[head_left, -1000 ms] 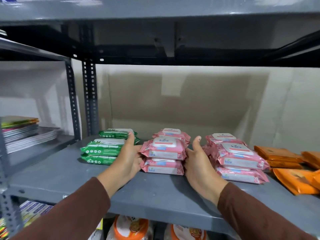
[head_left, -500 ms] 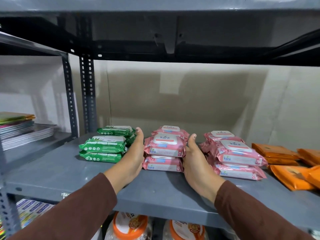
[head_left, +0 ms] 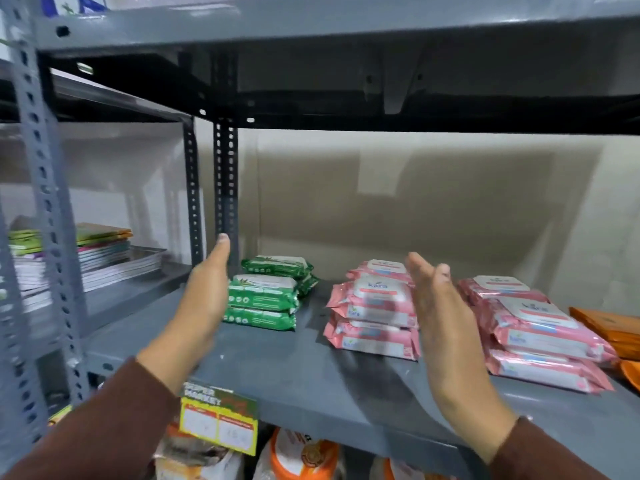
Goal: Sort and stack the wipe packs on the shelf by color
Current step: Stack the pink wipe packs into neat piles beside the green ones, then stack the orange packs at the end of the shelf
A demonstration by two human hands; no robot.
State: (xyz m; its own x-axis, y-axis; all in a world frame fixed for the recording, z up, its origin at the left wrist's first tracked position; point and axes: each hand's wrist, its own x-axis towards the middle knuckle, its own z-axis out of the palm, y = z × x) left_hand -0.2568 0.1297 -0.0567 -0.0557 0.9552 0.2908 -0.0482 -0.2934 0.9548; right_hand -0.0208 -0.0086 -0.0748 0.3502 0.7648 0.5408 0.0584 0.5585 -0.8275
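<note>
- Left hand (head_left: 204, 303): raised, open and flat, palm turned inward toward the right, fingers (head_left: 221, 247) straight and together, pointing up and away; holds nothing.
- Right hand (head_left: 441, 317): raised, open, palm turned inward toward the left, fingers extended, thumb apart; holds nothing; blurred.
- Both forearms: reach forward, in dark brown sleeves (head_left: 104, 431) ending at the wrists.

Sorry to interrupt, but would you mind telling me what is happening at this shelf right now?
A person is sorting wipe packs by colour on a grey shelf. Both hands are open and hold nothing: the left hand is raised beside the green stack, the right hand in front of the middle pink stack. Another pink stack and orange packs lie further right.
</note>
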